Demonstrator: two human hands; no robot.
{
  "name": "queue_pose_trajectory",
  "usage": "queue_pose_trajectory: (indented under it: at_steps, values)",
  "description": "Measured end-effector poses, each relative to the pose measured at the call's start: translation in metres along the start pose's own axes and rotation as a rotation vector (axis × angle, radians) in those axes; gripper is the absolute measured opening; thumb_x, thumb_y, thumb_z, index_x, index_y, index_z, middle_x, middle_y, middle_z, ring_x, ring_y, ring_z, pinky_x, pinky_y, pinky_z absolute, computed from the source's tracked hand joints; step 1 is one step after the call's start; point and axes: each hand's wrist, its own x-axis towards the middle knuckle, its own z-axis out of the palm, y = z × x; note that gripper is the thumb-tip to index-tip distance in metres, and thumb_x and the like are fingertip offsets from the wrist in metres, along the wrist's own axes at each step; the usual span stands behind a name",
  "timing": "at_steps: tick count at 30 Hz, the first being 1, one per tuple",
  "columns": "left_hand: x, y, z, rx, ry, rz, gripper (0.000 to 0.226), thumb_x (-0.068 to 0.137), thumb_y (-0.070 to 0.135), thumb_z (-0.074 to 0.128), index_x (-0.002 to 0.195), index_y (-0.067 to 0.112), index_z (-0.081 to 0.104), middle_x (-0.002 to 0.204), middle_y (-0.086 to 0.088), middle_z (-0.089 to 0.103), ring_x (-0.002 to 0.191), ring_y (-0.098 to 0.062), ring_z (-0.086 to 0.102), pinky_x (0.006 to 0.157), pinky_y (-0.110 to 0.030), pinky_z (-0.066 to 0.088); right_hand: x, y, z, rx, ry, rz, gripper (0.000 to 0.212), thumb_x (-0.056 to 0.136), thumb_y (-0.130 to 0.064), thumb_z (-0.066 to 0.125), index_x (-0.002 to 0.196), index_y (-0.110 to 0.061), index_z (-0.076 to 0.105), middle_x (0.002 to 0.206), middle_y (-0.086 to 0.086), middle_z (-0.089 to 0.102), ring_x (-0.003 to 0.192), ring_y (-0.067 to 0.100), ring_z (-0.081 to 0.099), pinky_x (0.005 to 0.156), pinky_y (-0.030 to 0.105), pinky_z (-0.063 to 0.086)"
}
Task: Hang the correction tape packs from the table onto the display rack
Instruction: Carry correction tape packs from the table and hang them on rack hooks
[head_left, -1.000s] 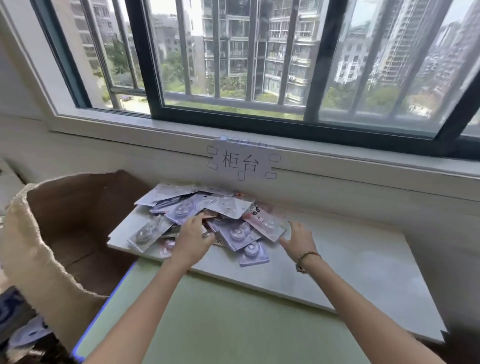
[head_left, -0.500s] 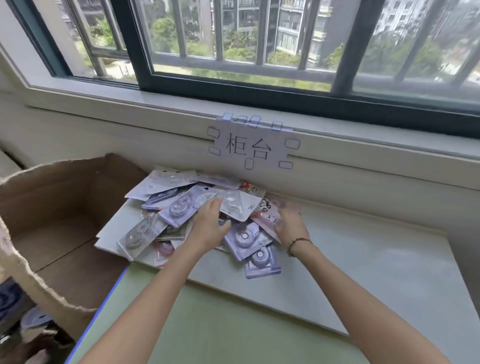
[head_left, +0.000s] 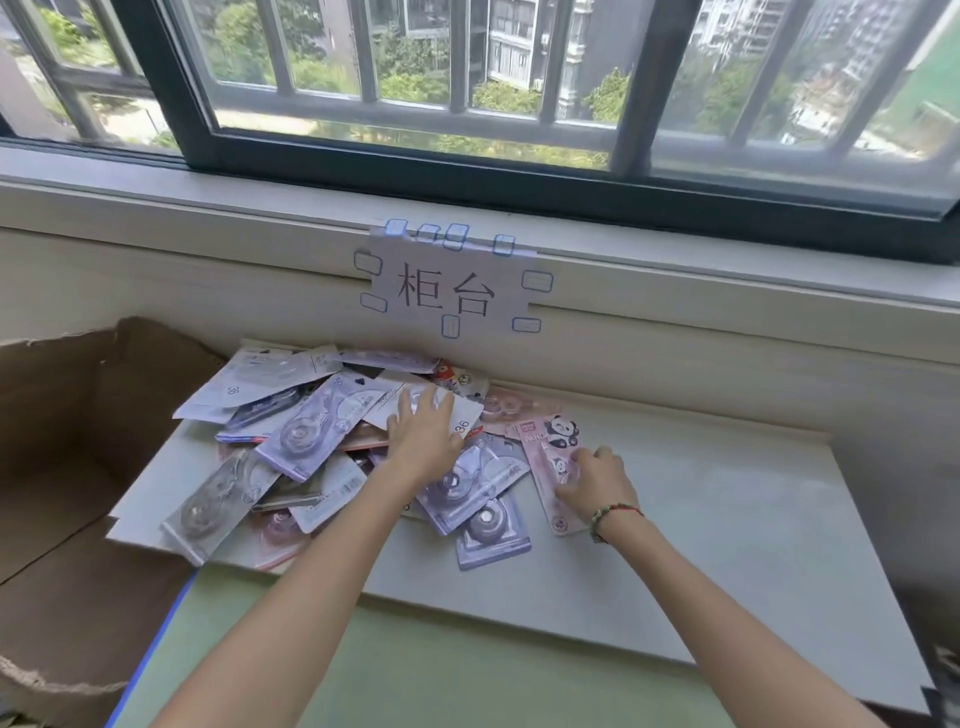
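Head view. A heap of correction tape packs (head_left: 332, 447) lies on the white tabletop (head_left: 727, 530), at 10 o'clock from frame centre, pushed up near the wall under the window.

My left hand (head_left: 423, 436) rests palm down on top of the heap, fingers spread and fairly straight, lying over a white pack (head_left: 465, 415) printed "36". It presses on the pack; no curl around anything that I can see.

My right hand (head_left: 597, 480) is at 3 o'clock of the left, at the heap's right edge. Its fingers are bent and sit on a pink panda pack (head_left: 550, 447), which lies flat on the tabletop. Whether the fingertips pinch the pack or only press on it, I cannot tell. A beaded bracelet (head_left: 613, 514) is on that wrist.

A lilac pack (head_left: 491, 530) lies at 6 o'clock of the left hand, at the near edge of the heap.

An open cardboard box (head_left: 78, 441) stands at 9 o'clock, just beside the tabletop. A paper sign (head_left: 447, 288) with two handwritten characters is taped to the wall at 12 o'clock of the heap.
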Motion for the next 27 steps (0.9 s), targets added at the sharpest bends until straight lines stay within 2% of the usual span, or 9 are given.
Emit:
queue_pose_trajectory:
  at_steps: [7,11,13,15,17,19,21,24,27]
  values:
    - [-0.014,0.000,-0.010,0.064,-0.088,0.094,0.070,0.092,0.021,0.052,0.153,0.020,0.017,0.148,-0.009,0.019,0.136,-0.034,0.016,0.109,-0.045,0.029,-0.008,0.002,0.004,0.075,0.020,0.073,0.041,0.084,-0.030,0.059,0.120,-0.013,0.050,0.125,0.010,0.042,0.120,0.029,0.039,0.094,0.035,0.042]
    - [-0.026,-0.003,-0.007,-0.018,-0.135,0.167,0.076,0.083,0.008,0.055,0.151,0.022,0.024,0.141,-0.007,0.025,0.133,-0.027,0.022,0.108,-0.041,0.030,-0.012,0.003,0.006,0.043,0.005,0.082,0.051,0.085,-0.031,0.059,0.129,-0.011,0.040,0.130,0.013,0.041,0.122,0.030,0.040,0.092,0.036,0.042]
    - [-0.034,-0.003,0.000,-0.072,-0.085,0.170,0.068,0.086,0.013,0.055,0.148,0.020,0.029,0.139,-0.006,0.028,0.132,-0.024,0.026,0.109,-0.040,0.027,-0.015,0.004,0.006,0.038,0.003,0.083,0.060,0.086,-0.035,0.060,0.136,-0.012,0.034,0.134,0.014,0.039,0.124,0.031,0.038,0.094,0.037,0.041]
    - [-0.039,-0.001,0.007,-0.071,0.072,0.115,0.060,0.092,0.028,0.055,0.146,0.015,0.033,0.145,-0.010,0.026,0.137,-0.027,0.024,0.111,-0.042,0.024,-0.015,0.003,0.006,0.056,0.002,0.091,0.074,0.086,-0.048,0.061,0.141,-0.012,0.028,0.136,0.015,0.039,0.127,0.031,0.037,0.095,0.039,0.040]
    - [-0.040,0.004,0.012,-0.085,0.164,-0.043,0.071,0.093,0.045,0.052,0.149,0.012,0.025,0.154,-0.018,0.013,0.145,-0.032,0.009,0.115,-0.046,0.015,-0.015,0.001,0.006,0.076,-0.007,0.116,0.089,0.080,-0.058,0.063,0.145,-0.012,0.023,0.138,0.015,0.039,0.129,0.032,0.036,0.097,0.040,0.040]
    - [-0.039,0.010,0.016,-0.097,0.118,-0.189,0.093,0.089,0.063,0.050,0.153,0.010,0.009,0.157,-0.024,-0.003,0.147,-0.037,-0.002,0.116,-0.051,0.010,-0.015,-0.002,0.008,0.050,-0.023,0.137,0.097,0.076,-0.058,0.068,0.147,-0.012,0.019,0.140,0.013,0.037,0.131,0.031,0.034,0.099,0.040,0.039]
    - [-0.037,0.016,0.022,-0.078,0.056,-0.260,0.109,0.082,0.072,0.050,0.153,0.007,-0.001,0.156,-0.029,-0.006,0.146,-0.041,0.000,0.116,-0.054,0.011,-0.017,-0.006,0.012,0.003,-0.026,0.147,0.098,0.076,-0.051,0.071,0.146,-0.010,0.017,0.141,0.012,0.035,0.132,0.029,0.032,0.100,0.038,0.037]
    - [-0.035,0.025,0.029,-0.091,0.043,-0.311,0.116,0.079,0.070,0.059,0.152,0.005,-0.005,0.155,-0.031,-0.003,0.146,-0.043,0.003,0.115,-0.055,0.011,-0.019,-0.009,0.015,0.001,0.013,0.160,0.099,0.074,-0.046,0.075,0.144,-0.006,0.018,0.141,0.011,0.033,0.130,0.029,0.033,0.099,0.037,0.038]
    - [-0.034,0.026,0.032,-0.151,0.063,-0.324,0.115,0.079,0.056,0.069,0.153,0.010,-0.006,0.158,-0.023,-0.008,0.146,-0.041,0.000,0.115,-0.055,0.014,-0.020,-0.009,0.014,0.038,0.024,0.166,0.107,0.074,-0.039,0.076,0.148,-0.003,0.008,0.143,0.012,0.028,0.131,0.030,0.031,0.100,0.039,0.037]
